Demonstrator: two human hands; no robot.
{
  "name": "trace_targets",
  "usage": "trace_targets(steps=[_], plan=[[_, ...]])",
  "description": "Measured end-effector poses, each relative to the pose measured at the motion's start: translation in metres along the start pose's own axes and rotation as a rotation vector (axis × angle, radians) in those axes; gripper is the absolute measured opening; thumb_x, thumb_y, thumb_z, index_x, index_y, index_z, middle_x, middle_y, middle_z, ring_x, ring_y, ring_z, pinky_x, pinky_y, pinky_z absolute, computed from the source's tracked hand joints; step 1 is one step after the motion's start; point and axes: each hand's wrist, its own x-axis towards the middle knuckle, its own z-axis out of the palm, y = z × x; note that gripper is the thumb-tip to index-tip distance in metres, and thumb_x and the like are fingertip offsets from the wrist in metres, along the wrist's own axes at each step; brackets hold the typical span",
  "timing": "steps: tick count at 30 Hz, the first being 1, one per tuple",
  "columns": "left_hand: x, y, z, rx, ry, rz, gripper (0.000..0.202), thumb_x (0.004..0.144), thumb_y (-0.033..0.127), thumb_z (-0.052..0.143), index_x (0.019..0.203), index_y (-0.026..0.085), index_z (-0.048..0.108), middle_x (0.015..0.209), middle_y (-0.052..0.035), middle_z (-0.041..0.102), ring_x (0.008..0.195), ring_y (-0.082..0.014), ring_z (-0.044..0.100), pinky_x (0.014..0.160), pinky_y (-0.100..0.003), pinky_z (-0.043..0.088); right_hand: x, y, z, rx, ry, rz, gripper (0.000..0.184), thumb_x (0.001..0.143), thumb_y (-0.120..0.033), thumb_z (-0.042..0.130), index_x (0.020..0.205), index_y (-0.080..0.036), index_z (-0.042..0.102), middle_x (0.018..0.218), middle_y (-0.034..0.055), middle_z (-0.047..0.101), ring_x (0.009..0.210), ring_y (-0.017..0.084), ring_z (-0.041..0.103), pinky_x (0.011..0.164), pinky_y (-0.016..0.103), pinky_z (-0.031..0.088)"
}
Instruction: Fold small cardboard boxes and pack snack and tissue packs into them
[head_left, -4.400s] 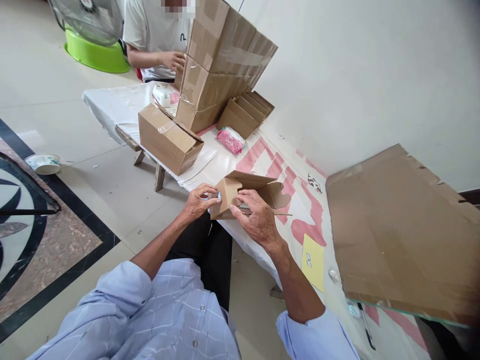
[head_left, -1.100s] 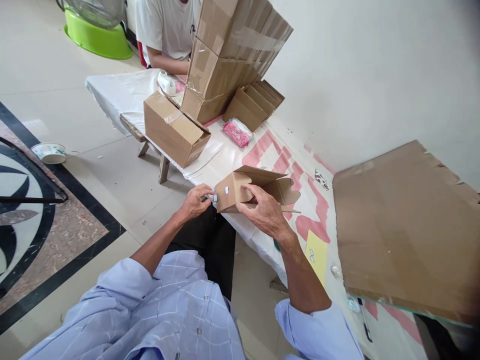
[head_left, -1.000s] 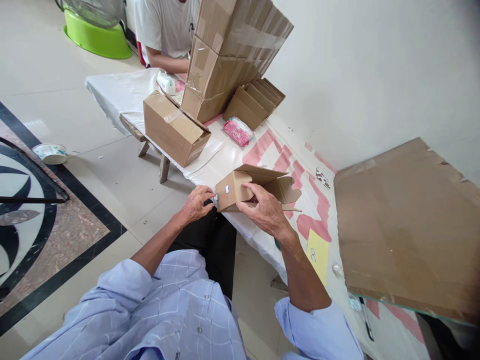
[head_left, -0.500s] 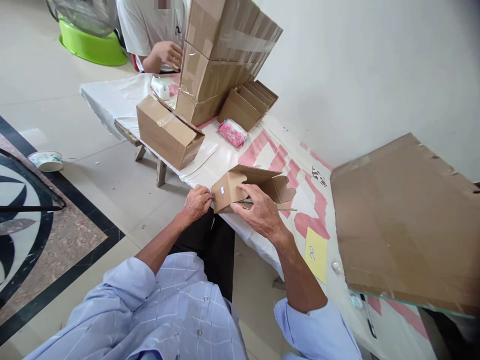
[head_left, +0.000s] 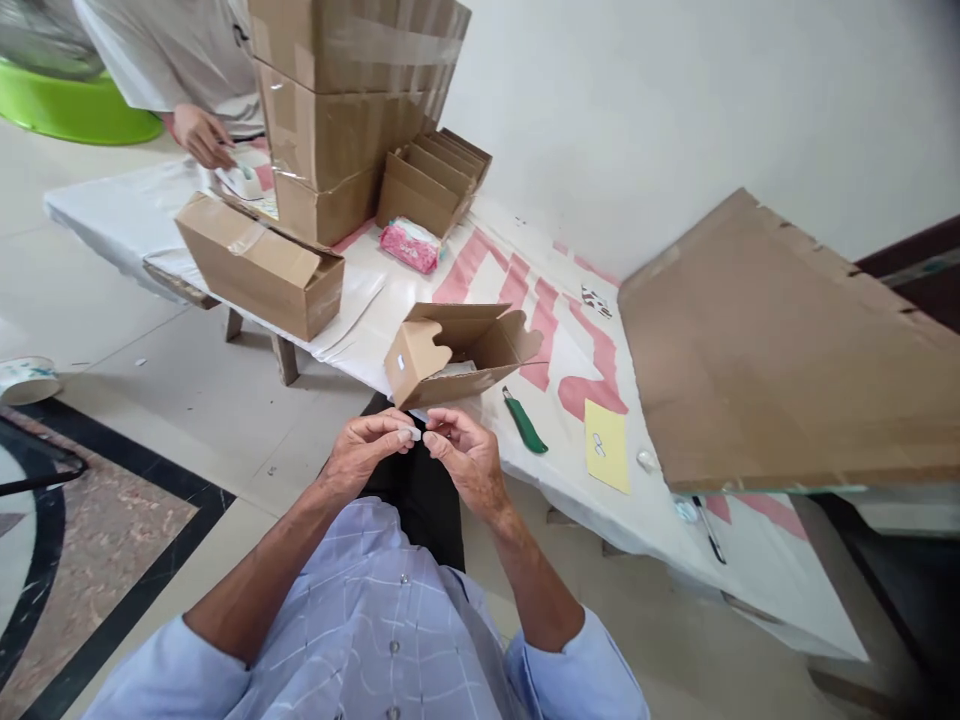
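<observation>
A small open cardboard box (head_left: 457, 350) rests at the near edge of the covered table (head_left: 510, 300), a tiny white sticker on its near flap. Both hands hover just below it, over my lap. My left hand (head_left: 367, 452) and my right hand (head_left: 461, 458) meet fingertip to fingertip, pinching a small white piece (head_left: 412, 433) between them. A green-handled knife (head_left: 524, 422) lies on the table to the right of the box.
A yellow note (head_left: 606, 447) lies near a big cardboard sheet (head_left: 772, 340) on the right. Taped cartons (head_left: 337, 110), folded flat boxes (head_left: 431, 180), a pink packet (head_left: 409, 246) and an open carton (head_left: 259, 265) stand further back. Another person's hand (head_left: 201, 136) works at the far end.
Both hands have left the small box and drawn back toward my lap, now pinching a small white piece. The box sits free on the table. My view has swung right.
</observation>
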Motion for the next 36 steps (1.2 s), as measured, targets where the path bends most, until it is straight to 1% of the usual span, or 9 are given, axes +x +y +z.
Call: trace_targets(steps=[4, 9, 13, 17, 21, 24, 28, 32, 36], plan=[[0.003, -0.010, 0.022, 0.027, -0.061, -0.037, 0.032, 0.085, 0.052, 0.093, 0.077, 0.022, 0.085, 0.087, -0.0063, 0.076, 0.083, -0.0196, 0.068, 0.079, -0.033, 0.058, -0.013, 0.010, -0.006, 0.187, 0.066, 0.030, 0.034, 0.082, -0.055, 0.089, 0.096, -0.026, 0.078, 0.089, 0.0010, 0.074, 0.077, 0.018, 0.069, 0.080, 0.037, 0.065], [0.005, -0.023, 0.042, 0.042, -0.055, -0.119, 0.025, 0.082, 0.048, 0.096, 0.085, 0.024, 0.088, 0.096, -0.0051, 0.081, 0.093, -0.0210, 0.072, 0.089, -0.031, 0.059, -0.027, 0.017, -0.018, 0.289, 0.178, -0.014, 0.037, 0.072, -0.057, 0.096, 0.084, -0.026, 0.080, 0.091, 0.0007, 0.074, 0.078, 0.019, 0.071, 0.079, 0.036, 0.066], [0.010, -0.036, 0.059, 0.067, -0.089, -0.170, 0.027, 0.079, 0.049, 0.098, 0.086, 0.024, 0.088, 0.093, -0.0045, 0.081, 0.087, -0.0201, 0.072, 0.085, -0.031, 0.060, -0.035, 0.032, -0.034, 0.260, 0.279, -0.041, 0.034, 0.076, -0.057, 0.093, 0.080, -0.026, 0.081, 0.087, 0.0011, 0.073, 0.075, 0.018, 0.067, 0.074, 0.033, 0.062], [0.015, -0.046, 0.080, 0.151, -0.120, -0.198, 0.032, 0.075, 0.053, 0.099, 0.084, 0.024, 0.088, 0.089, -0.0048, 0.080, 0.083, -0.0211, 0.072, 0.081, -0.032, 0.063, -0.044, 0.045, -0.059, 0.241, 0.328, -0.043, 0.027, 0.081, -0.048, 0.087, 0.076, -0.024, 0.077, 0.081, 0.0002, 0.071, 0.068, 0.015, 0.062, 0.068, 0.030, 0.057], [0.019, -0.056, 0.093, 0.232, -0.133, -0.202, 0.038, 0.071, 0.059, 0.099, 0.084, 0.025, 0.089, 0.090, -0.0062, 0.080, 0.077, -0.0211, 0.071, 0.074, -0.032, 0.064, -0.044, 0.058, -0.119, 0.190, 0.488, 0.014, 0.022, 0.084, -0.045, 0.079, 0.078, -0.024, 0.073, 0.072, -0.0016, 0.067, 0.065, 0.016, 0.062, 0.069, 0.031, 0.056], [0.020, -0.067, 0.095, 0.261, -0.183, -0.224, 0.035, 0.075, 0.059, 0.097, 0.082, 0.026, 0.089, 0.088, -0.0069, 0.078, 0.078, -0.0218, 0.070, 0.072, -0.032, 0.064, -0.033, 0.075, -0.189, 0.055, 0.690, 0.037, 0.024, 0.085, -0.048, 0.073, 0.083, -0.024, 0.071, 0.067, -0.0021, 0.065, 0.066, 0.017, 0.062, 0.073, 0.032, 0.057], [0.015, -0.089, 0.093, 0.292, -0.270, -0.274, 0.028, 0.078, 0.055, 0.095, 0.079, 0.028, 0.088, 0.089, -0.0077, 0.077, 0.078, -0.0222, 0.070, 0.068, -0.031, 0.061, -0.005, 0.108, -0.283, -0.268, 0.897, 0.035, 0.019, 0.089, -0.042, 0.062, 0.083, -0.024, 0.064, 0.077, -0.0003, 0.067, 0.075, 0.017, 0.063, 0.079, 0.032, 0.055], [0.008, -0.106, 0.091, 0.340, -0.345, -0.322, 0.027, 0.079, 0.055, 0.093, 0.078, 0.028, 0.088, 0.085, -0.0090, 0.076, 0.076, -0.0239, 0.070, 0.065, -0.031, 0.060, 0.019, 0.142, -0.345, -0.704, 0.878, 0.089, 0.015, 0.094, -0.025, 0.052, 0.081, -0.024, 0.059, 0.095, 0.0052, 0.072, 0.089, 0.018, 0.063, 0.088, 0.031, 0.051], [0.004, -0.118, 0.087, 0.356, -0.384, -0.349, 0.028, 0.081, 0.056, 0.091, 0.080, 0.028, 0.088, 0.083, -0.0098, 0.076, 0.073, -0.0238, 0.070, 0.064, -0.032, 0.059, 0.030, 0.168, -0.372, -1.063, 0.718, 0.170, 0.023, 0.103, -0.016, 0.048, 0.086, -0.023, 0.061, 0.103, 0.0095, 0.073, 0.099, 0.020, 0.061, 0.094, 0.031, 0.046]])
